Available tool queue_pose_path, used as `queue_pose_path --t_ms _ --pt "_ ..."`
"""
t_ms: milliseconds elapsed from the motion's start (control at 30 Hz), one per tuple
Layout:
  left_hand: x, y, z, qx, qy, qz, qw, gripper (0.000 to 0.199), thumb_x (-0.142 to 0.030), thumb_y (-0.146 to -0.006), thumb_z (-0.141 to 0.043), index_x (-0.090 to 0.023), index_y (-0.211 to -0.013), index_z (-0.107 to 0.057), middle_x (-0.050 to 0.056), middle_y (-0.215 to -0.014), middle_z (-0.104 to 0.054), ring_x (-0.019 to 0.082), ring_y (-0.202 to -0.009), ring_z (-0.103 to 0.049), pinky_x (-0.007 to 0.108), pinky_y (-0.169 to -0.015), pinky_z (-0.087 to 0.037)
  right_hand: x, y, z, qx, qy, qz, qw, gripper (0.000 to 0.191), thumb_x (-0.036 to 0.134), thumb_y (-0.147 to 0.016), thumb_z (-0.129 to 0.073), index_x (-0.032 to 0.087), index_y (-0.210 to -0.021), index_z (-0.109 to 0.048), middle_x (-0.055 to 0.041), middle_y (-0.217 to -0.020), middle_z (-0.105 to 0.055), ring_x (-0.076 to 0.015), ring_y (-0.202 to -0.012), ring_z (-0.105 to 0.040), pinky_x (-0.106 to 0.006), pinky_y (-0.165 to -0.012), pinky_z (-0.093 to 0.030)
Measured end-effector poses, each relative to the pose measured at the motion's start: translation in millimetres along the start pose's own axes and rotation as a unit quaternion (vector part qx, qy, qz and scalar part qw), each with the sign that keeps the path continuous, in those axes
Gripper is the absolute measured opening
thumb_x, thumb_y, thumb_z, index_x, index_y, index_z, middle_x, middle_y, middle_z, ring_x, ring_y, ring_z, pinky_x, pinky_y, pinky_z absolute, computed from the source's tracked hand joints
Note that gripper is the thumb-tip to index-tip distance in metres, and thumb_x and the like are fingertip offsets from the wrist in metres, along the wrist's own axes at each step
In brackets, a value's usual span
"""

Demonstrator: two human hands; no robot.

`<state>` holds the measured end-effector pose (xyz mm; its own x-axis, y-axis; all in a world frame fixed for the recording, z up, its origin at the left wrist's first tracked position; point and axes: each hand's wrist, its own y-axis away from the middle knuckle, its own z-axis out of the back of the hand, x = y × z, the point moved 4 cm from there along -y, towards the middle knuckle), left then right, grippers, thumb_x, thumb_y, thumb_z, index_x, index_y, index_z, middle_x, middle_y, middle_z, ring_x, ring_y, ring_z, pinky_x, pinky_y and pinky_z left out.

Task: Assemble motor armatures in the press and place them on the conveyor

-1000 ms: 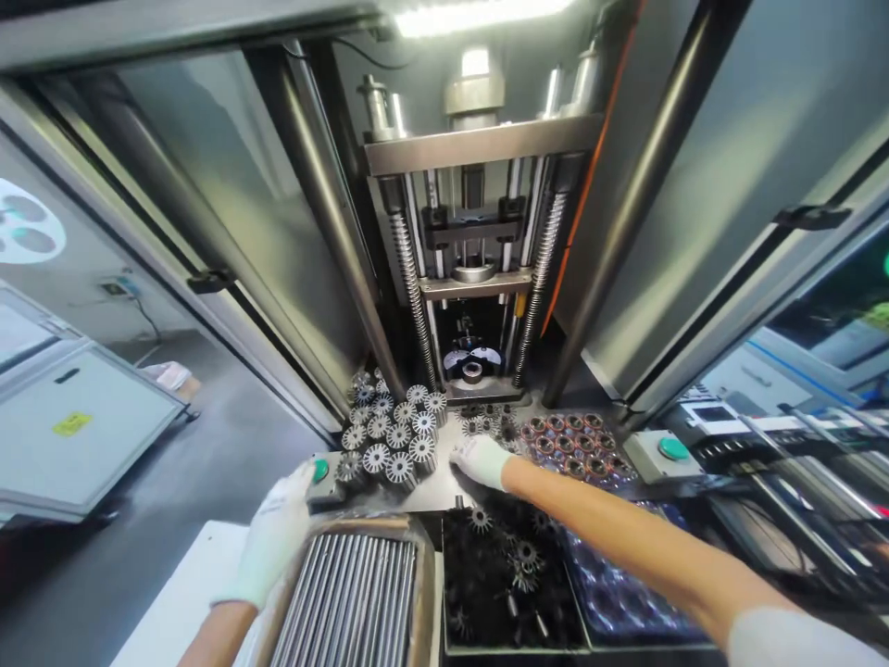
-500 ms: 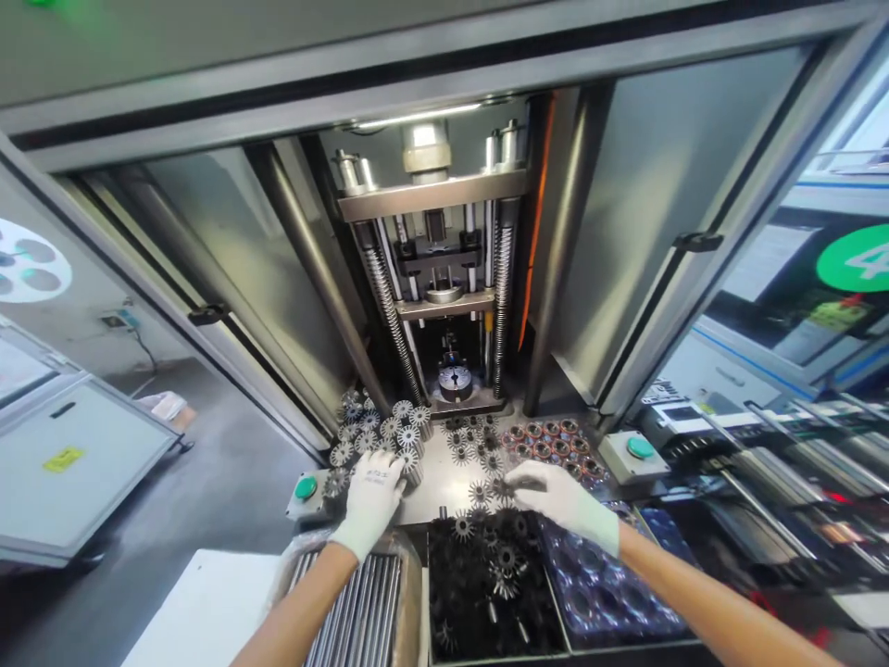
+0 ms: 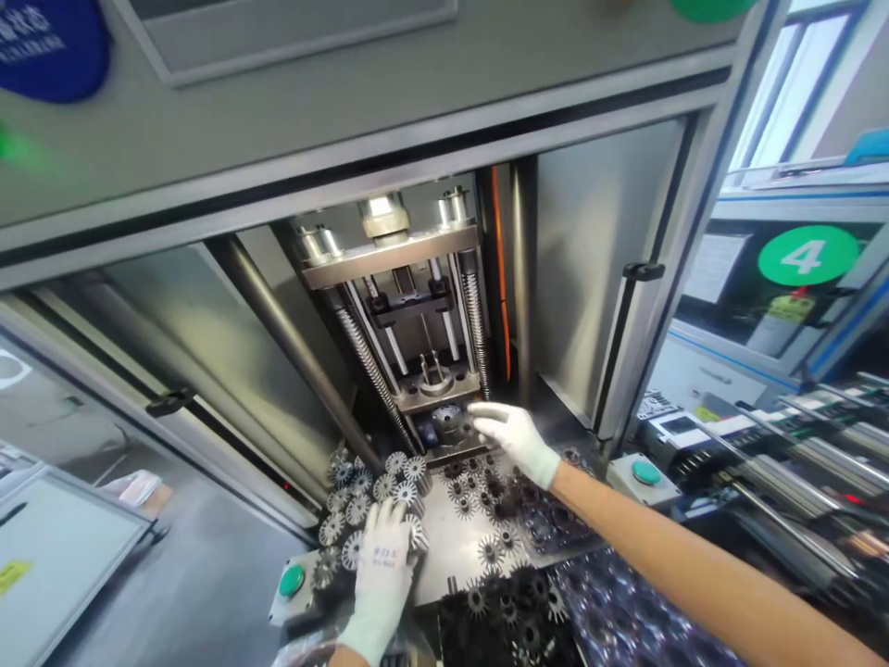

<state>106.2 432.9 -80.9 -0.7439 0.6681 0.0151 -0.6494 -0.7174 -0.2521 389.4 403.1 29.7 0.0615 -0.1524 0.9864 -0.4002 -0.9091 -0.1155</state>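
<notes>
Both my hands wear white gloves. My left hand (image 3: 384, 560) lies over the near side of a group of slotted metal cores (image 3: 357, 509), its fingers stretched forward and touching them. My right hand (image 3: 515, 443) reaches into the press with fingers extended, its fingertips beside the round die (image 3: 448, 419) at the press base. I see nothing held in it. Just above the die sits the press's lower crossplate (image 3: 437, 396), carrying a ring with upright prongs. Small dark toothed rotors (image 3: 465, 505) stand on the metal plate (image 3: 444, 537) between my hands.
Green buttons flank the work area: a left button box (image 3: 292, 582) and a right button box (image 3: 645, 472). A clear plastic tray (image 3: 625, 602) and a black tray (image 3: 465, 639) with more rotors lie in front. The press frame's posts (image 3: 278, 324) rise on both sides.
My right hand has moved from the rotors near the front up to the die. The press's crossplate has come down closer to the die. My left hand stays at the cores; the view has shifted.
</notes>
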Motion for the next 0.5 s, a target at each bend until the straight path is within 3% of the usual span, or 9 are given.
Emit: queue_pose_path --t_ms 133,200,267,367,500 --pt "3.7 10.6 -6.3 -0.015 0.054 -0.010 0.998 0.036 -0.017 -0.072 -0.056 -0.025 -0.105 -0.067 0.007 -0.134 -0.058 0.036 -0.137 -0.035 0.060 -0.112 -0.032 2.3 -72.2 -35.5 -0.086 0.021 0.025 0.996 0.042 0.026 -0.070 -0.062 0.011 -0.109 -0.067 -0.0096 -0.103 -0.071 -0.0165 -0.075 -0.066 -0.032 -0.073 -0.056" --pt "6.9 14.6 -4.5 -0.016 0.081 0.007 0.997 0.032 -0.018 -0.070 -0.058 -0.028 -0.100 -0.067 0.006 -0.133 -0.059 0.036 -0.134 -0.040 0.061 -0.112 -0.031 -5.8 -95.4 -46.9 -0.113 0.064 0.009 0.991 0.042 0.022 -0.072 -0.057 0.012 -0.112 -0.066 -0.0083 -0.102 -0.071 -0.0159 -0.077 -0.066 -0.031 -0.074 -0.056" --pt "10.3 13.9 3.3 -0.006 0.123 0.039 0.992 0.032 -0.019 -0.070 -0.058 -0.029 -0.100 -0.064 0.005 -0.135 -0.057 0.033 -0.128 -0.049 0.057 -0.109 -0.039 -18.1 -112.0 -52.1 -0.128 0.101 -0.015 0.987 0.041 0.019 -0.073 -0.054 0.013 -0.112 -0.066 -0.0075 -0.099 -0.072 -0.0159 -0.078 -0.067 -0.030 -0.074 -0.056" --pt "12.6 -2.1 29.4 0.000 0.208 0.092 0.974 0.035 -0.022 -0.074 -0.055 -0.028 -0.108 -0.060 0.007 -0.136 -0.056 0.028 -0.120 -0.056 0.047 -0.097 -0.052 -36.1 -132.1 -50.6 -0.136 0.156 -0.056 0.977 0.036 0.013 -0.068 -0.055 0.013 -0.101 -0.070 -0.0072 -0.093 -0.072 -0.0171 -0.081 -0.067 -0.030 -0.077 -0.055" --pt "6.5 -56.1 79.0 -0.060 0.300 0.095 0.947 0.038 -0.026 -0.078 -0.056 -0.028 -0.116 -0.055 0.006 -0.136 -0.055 0.026 -0.121 -0.055 0.045 -0.101 -0.049 -42.1 -149.7 -44.4 -0.115 0.239 -0.094 0.960 0.030 0.010 -0.065 -0.057 0.013 -0.090 -0.072 -0.0072 -0.086 -0.072 -0.0202 -0.083 -0.067 -0.033 -0.080 -0.053"
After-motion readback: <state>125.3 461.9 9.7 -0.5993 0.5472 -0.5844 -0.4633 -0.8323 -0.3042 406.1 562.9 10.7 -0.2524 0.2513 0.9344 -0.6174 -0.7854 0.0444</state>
